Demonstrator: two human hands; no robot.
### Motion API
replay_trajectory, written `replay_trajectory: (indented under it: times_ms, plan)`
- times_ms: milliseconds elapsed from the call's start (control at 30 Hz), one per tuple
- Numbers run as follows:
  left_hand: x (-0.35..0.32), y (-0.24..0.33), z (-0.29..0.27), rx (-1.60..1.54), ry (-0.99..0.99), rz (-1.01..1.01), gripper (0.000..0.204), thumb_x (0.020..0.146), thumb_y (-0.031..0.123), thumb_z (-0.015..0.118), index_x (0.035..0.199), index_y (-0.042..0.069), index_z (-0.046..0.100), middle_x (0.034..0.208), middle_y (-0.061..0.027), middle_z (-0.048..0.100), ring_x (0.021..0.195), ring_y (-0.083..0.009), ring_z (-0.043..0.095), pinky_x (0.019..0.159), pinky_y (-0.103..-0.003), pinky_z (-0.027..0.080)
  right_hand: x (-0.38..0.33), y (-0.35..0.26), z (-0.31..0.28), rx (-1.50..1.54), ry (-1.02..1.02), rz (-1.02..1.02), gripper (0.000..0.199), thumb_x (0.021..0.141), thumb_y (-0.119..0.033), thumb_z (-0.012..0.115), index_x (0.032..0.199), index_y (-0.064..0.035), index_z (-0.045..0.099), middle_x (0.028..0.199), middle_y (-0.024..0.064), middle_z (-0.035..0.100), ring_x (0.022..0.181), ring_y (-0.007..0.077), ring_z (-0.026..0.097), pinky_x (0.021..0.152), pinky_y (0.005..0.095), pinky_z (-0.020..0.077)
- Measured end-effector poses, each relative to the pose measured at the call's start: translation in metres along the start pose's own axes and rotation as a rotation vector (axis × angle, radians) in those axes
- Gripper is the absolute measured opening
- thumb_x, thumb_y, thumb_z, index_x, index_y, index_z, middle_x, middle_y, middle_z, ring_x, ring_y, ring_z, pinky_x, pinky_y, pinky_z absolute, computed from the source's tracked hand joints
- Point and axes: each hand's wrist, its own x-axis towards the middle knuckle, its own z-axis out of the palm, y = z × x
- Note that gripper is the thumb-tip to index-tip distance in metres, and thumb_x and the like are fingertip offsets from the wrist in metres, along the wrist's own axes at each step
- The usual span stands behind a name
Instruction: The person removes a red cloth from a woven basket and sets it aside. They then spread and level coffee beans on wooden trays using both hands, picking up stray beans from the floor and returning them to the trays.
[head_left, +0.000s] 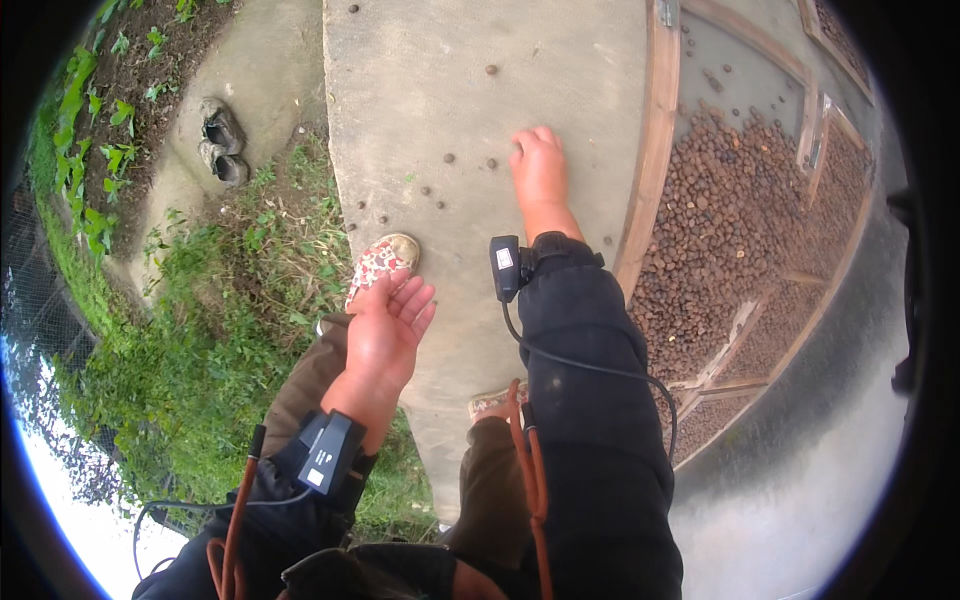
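Most round brown nuts (715, 200) already lie inside the wooden frame (658, 120); several strays (491, 70) are left on concrete (430, 110) near the right hand (541, 170), whose fingers curl, contents unclear; the left hand (385, 325) looks empty, fingers loosely spread.

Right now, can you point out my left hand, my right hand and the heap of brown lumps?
Left hand (381, 328): head view, on the palm.
Right hand (541, 174): head view, on its back.
Heap of brown lumps (718, 215): head view, on lumps near its middle.
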Motion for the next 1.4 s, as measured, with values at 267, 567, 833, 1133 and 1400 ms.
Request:
replay_trajectory:
  times_ms: [267, 567, 833, 1133, 1400]
  plan:
    - [-0.006, -0.009, 0.005, 0.024, -0.058, 0.002, 0.041, 0.109, 0.036, 0.048, 0.134, 0.005, 0.056, 0.129, -0.0106, 0.062, 0.119, -0.0241, 0.062, 0.104, -0.039, 0.050, -0.020, 0.066, -0.146, 1.001, 0.302, 0.794, 0.024, 0.088, 0.002, 0.073, 0.112, 0.0011, 0.072, 0.103, 0.0078, 0.073, 0.090, 0.0152, 0.069, 0.083, 0.0263, 0.0563]
    - [-0.013, -0.020, 0.014, 0.065, -0.098, 0.012, 0.047, 0.108, 0.035, 0.050, 0.140, 0.001, 0.052, 0.133, -0.0138, 0.059, 0.121, -0.0263, 0.061, 0.106, -0.041, 0.048, -0.087, 0.102, -0.223, 1.419, 0.266, 0.841, 0.036, 0.096, 0.005, 0.067, 0.131, 0.0083, 0.057, 0.121, 0.0164, 0.065, 0.113, 0.0231, 0.066, 0.104, 0.0321, 0.0564]
    - [-0.013, -0.023, 0.010, 0.058, -0.090, 0.010, 0.045, 0.107, 0.034, 0.051, 0.138, 0.001, 0.054, 0.130, -0.0133, 0.061, 0.117, -0.0262, 0.062, 0.103, -0.040, 0.050, -0.105, 0.044, -0.146, 2.075, -0.071, 0.785, 0.029, 0.105, -0.012, 0.058, 0.129, 0.0044, 0.060, 0.120, 0.0143, 0.066, 0.115, 0.0249, 0.066, 0.102, 0.0377, 0.0570]
    - [-0.028, -0.006, 0.019, 0.090, -0.135, 0.339, 0.038, 0.108, 0.030, 0.049, 0.130, 0.001, 0.059, 0.120, -0.0114, 0.067, 0.106, -0.0213, 0.067, 0.094, -0.036, 0.052, -0.147, -0.100, -0.002, 0.747, -0.608, 0.357, 0.035, 0.097, -0.011, 0.066, 0.131, -0.0039, 0.061, 0.127, 0.0141, 0.064, 0.108, 0.0214, 0.067, 0.096, 0.0350, 0.0528]
    - [-0.016, -0.005, 0.002, 0.020, 0.026, 0.187, 0.036, 0.108, 0.031, 0.049, 0.127, 0.003, 0.060, 0.119, -0.0094, 0.067, 0.106, -0.0216, 0.067, 0.095, -0.036, 0.052, -0.130, 0.080, -0.066, -0.400, 0.145, 0.436, 0.025, 0.097, -0.014, 0.060, 0.119, -0.0030, 0.059, 0.118, 0.0187, 0.059, 0.105, 0.0393, 0.063, 0.091, 0.0465, 0.0523]
